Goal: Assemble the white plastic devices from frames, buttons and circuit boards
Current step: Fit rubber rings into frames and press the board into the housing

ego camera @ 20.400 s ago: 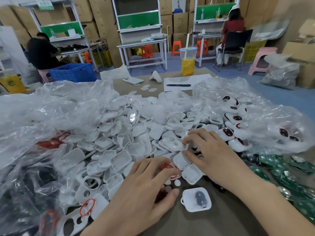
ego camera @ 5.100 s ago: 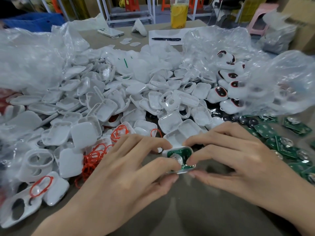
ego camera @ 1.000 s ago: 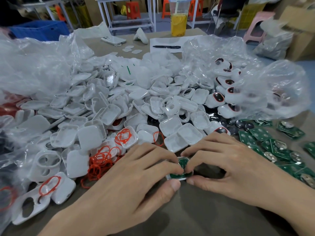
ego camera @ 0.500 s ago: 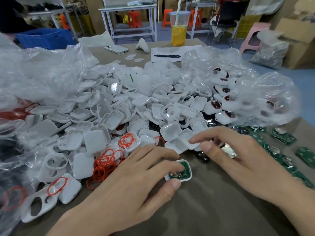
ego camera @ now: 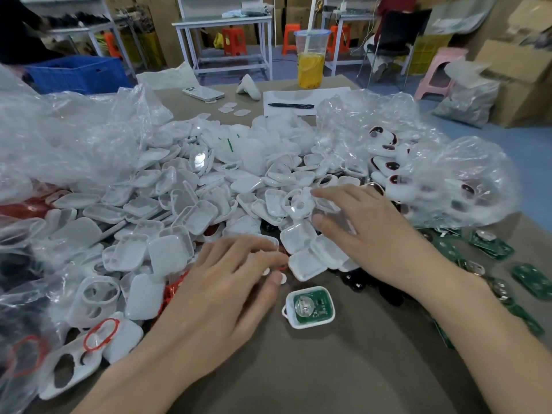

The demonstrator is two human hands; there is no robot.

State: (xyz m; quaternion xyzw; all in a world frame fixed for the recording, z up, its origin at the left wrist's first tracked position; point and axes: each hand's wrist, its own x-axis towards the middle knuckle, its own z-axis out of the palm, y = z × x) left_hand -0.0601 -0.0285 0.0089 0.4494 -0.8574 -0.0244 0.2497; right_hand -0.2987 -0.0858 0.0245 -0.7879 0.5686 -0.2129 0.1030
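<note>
A white shell with a green circuit board (ego camera: 309,306) seated in it lies alone on the brown table, touched by neither hand. My left hand (ego camera: 227,288) rests flat just left of it, its fingertips at the edge of the heap of white shells (ego camera: 191,216) and beside small white button discs (ego camera: 282,277). My right hand (ego camera: 364,231) reaches into the heap, motion-blurred. Its forefinger and thumb lie either side of a white frame with holes (ego camera: 297,204) without closing on it. Loose green circuit boards (ego camera: 490,246) lie to the right.
Red rings (ego camera: 100,334) and white two-hole frames (ego camera: 98,294) lie at the left. Black buttons (ego camera: 355,282) sit under my right wrist. A clear bag of finished devices (ego camera: 388,167) sits at the right. At the far edge are a drink cup (ego camera: 310,58), a phone (ego camera: 203,94) and a pen (ego camera: 291,105).
My left hand has let go of the shell with the board and drawn back to the left. My right hand has moved up and away into the shell heap.
</note>
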